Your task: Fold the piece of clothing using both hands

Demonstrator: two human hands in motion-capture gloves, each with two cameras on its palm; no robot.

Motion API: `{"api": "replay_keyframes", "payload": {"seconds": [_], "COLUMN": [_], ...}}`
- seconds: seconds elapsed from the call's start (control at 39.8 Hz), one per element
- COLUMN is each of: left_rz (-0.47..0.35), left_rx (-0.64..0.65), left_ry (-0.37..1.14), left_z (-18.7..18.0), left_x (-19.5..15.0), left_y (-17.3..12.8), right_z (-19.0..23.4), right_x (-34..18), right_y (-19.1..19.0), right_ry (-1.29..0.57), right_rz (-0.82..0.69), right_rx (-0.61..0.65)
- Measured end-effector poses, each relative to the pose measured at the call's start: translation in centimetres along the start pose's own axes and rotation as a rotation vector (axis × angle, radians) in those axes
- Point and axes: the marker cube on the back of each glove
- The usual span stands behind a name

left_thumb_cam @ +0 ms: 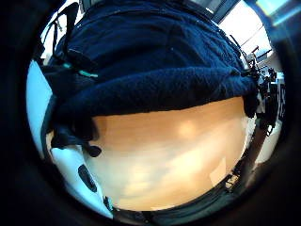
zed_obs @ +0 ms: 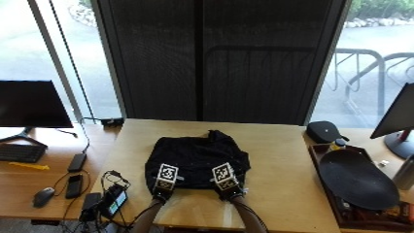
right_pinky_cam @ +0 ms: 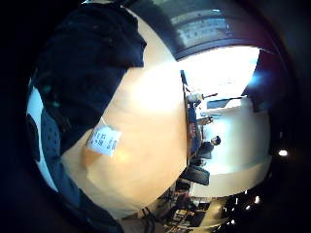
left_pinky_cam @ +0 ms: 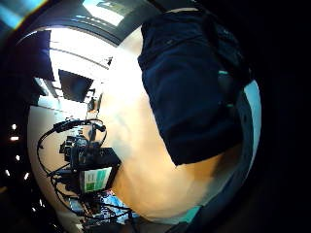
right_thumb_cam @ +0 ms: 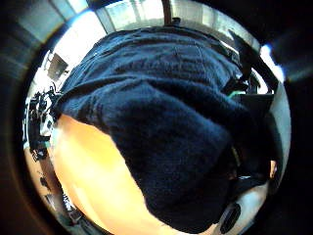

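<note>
Dark fleece garment (zed_obs: 197,154) lies mid-surface (zed_obs: 284,165), soft, limp, light. My left hand (zed_obs: 165,182) and right hand (zed_obs: 226,180) sit on the near hem; grip state hidden.

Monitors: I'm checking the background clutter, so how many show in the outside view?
2. One monitor stands on the desk left of the table; another is cut off at the right edge. More may be out of frame.
</note>
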Motion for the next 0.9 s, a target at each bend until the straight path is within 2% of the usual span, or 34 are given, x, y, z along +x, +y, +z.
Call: {"api": "replay_keyframes", "payload": {"seconds": [0.08,0.13,0.18,0.23,0.35,0.53,0.65,0.8,0.9], "left_rz": [0.015,0.09,0.211,0.28,0.249,0.275,0.234,0.152,0.096], "left_rx": [-0.201,-0.349,-0.39,-0.349,-0.367,-0.373,-0.368,-0.403,-0.414], "left_ry": [-0.051,-0.019,0.088,0.142,-0.002,0.04,0.05,0.024,-0.022], "left_z": [-3.8,-6.3,-7.6,-8.1,-11.3,-15.5,-17.3,-16.6,-17.2], "left_x": [-1.3,-1.3,-0.4,0.1,-2.3,-4.0,-5.0,-5.1,-4.6], "left_y": [2.5,3.9,3.6,2.3,1.3,0.3,-1.6,-7.0,-8.0], "right_z": [-3.9,-6.6,-7.9,-8.0,-10.3,-16.3,-17.7,-15.4,-15.2], "right_x": [1.9,3.1,3.7,3.9,5.1,7.6,9.0,8.9,8.3], "right_y": [1.9,3.1,3.1,2.2,0.3,-0.8,-4.3,-11.1,-11.9], "right_ry": [0.006,-0.016,-0.09,-0.173,-0.259,-0.304,-0.348,-0.314,-0.249], "right_rz": [-0.027,-0.054,-0.113,-0.18,-0.302,-0.337,-0.249,-0.096,-0.016], "right_rx": [-0.149,-0.279,-0.379,-0.427,-0.454,-0.472,-0.461,-0.478,-0.501]}}
